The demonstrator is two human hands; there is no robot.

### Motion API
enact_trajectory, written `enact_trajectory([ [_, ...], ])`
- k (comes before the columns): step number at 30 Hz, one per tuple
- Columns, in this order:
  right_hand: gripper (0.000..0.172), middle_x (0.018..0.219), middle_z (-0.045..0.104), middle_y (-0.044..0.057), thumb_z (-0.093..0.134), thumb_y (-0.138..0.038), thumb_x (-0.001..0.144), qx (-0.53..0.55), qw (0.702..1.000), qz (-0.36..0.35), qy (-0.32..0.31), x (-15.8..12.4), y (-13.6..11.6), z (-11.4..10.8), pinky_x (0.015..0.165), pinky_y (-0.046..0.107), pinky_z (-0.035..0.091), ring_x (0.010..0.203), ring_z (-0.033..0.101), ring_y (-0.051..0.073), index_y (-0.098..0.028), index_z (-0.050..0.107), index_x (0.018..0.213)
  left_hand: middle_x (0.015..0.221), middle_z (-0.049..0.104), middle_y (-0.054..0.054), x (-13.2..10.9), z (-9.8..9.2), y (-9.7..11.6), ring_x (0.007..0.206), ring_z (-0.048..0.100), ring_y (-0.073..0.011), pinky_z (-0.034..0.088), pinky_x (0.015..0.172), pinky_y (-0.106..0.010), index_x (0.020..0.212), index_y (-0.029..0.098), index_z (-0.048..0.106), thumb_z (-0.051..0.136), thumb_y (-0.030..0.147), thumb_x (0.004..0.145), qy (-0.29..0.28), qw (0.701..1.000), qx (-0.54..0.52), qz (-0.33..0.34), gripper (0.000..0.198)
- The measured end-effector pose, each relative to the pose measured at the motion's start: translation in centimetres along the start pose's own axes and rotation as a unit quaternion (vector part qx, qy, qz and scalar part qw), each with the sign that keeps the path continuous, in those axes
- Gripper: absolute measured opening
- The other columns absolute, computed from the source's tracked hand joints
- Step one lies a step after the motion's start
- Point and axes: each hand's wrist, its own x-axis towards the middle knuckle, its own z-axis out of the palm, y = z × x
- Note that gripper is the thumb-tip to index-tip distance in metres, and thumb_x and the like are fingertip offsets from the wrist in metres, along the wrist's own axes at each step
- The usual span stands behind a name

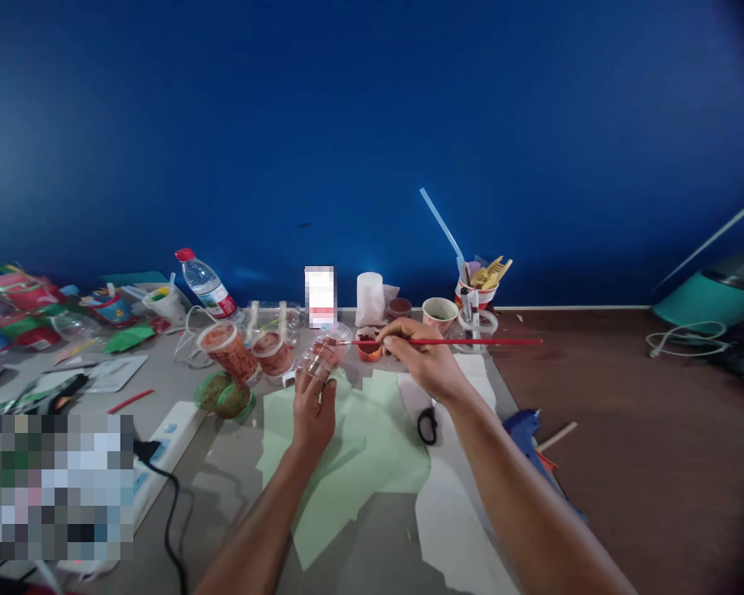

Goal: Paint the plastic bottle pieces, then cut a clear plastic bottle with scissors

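My left hand (315, 409) is closed around a clear plastic cup (338, 332), tilted on its side, with reddish-brown paint smeared on part of it. Between the fingertips of my right hand (422, 360) lies a paintbrush (496, 341) with a long red handle, held level. Its tip points left and is at or close to the cup; whether it touches I cannot tell. Just below the brush stands a small orange pot (369, 354) with dark brown paint inside. Under both hands are pale green paper (365, 446) and white paper (455, 512).
Brown-painted cups (229, 351) and a green-and-brown painted object (224, 397) stand left. Behind are a water bottle (207, 285), a paper cup (440, 312) and a tool cup (479, 289). Black-handled scissors (427, 426), a blue glue gun (527, 430) and a power strip (167, 442) lie nearer.
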Motion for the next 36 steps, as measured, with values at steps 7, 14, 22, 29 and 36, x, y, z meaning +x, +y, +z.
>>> enact_trajectory([
  [7,0.015,0.068,0.062,0.001,0.051,-0.018,0.079,0.008,1.000,-0.016,0.016,0.0,-0.2,-0.4,0.056,0.024,0.041,0.061,0.054,0.012,-0.016,0.065,0.076,0.120,0.065,-0.009,-0.1,0.3,-0.6,0.120,0.054,-0.0247,0.040,0.103,-0.042,0.119,0.026,0.064,0.049,0.028,0.092,0.039,0.998,-0.050,-0.020,0.032],
  [14,0.015,0.066,0.060,0.001,0.051,-0.018,0.077,0.003,1.000,-0.010,-0.002,0.0,0.0,-0.1,0.055,0.024,0.040,0.061,0.053,0.012,-0.016,0.066,0.074,0.117,0.067,-0.008,-0.2,0.4,-0.5,0.115,0.056,-0.0246,0.038,0.104,-0.040,0.110,0.025,0.070,0.055,0.034,0.088,0.059,0.984,-0.137,-0.101,0.028],
  [22,0.016,0.068,0.061,0.002,0.053,-0.022,0.080,0.015,1.000,-0.020,0.016,0.0,0.4,-0.1,0.054,0.024,0.040,0.061,0.052,0.012,-0.016,0.067,0.079,0.115,0.069,-0.008,0.3,0.3,0.4,0.116,0.056,-0.0238,0.035,0.106,-0.035,0.107,0.022,0.071,0.058,0.041,0.085,0.079,0.958,-0.219,-0.167,0.031],
  [29,0.014,0.066,0.060,0.000,0.052,-0.018,0.079,0.004,1.000,-0.005,-0.017,0.1,0.6,0.1,0.056,0.024,0.039,0.061,0.053,0.012,-0.016,0.066,0.076,0.105,0.072,-0.006,0.3,0.4,0.2,0.107,0.062,-0.0221,0.042,0.100,-0.033,0.100,0.021,0.072,0.066,0.047,0.078,0.118,0.904,-0.327,-0.251,0.034],
  [36,0.014,0.071,0.063,0.002,0.054,-0.023,0.082,0.010,1.000,-0.021,-0.013,0.0,0.9,0.4,0.056,0.025,0.040,0.063,0.054,0.013,-0.017,0.066,0.085,0.105,0.073,-0.005,1.0,0.5,0.7,0.109,0.062,-0.0197,0.039,0.104,-0.032,0.096,0.022,0.073,0.073,0.041,0.074,0.146,0.836,-0.452,-0.274,0.028],
])
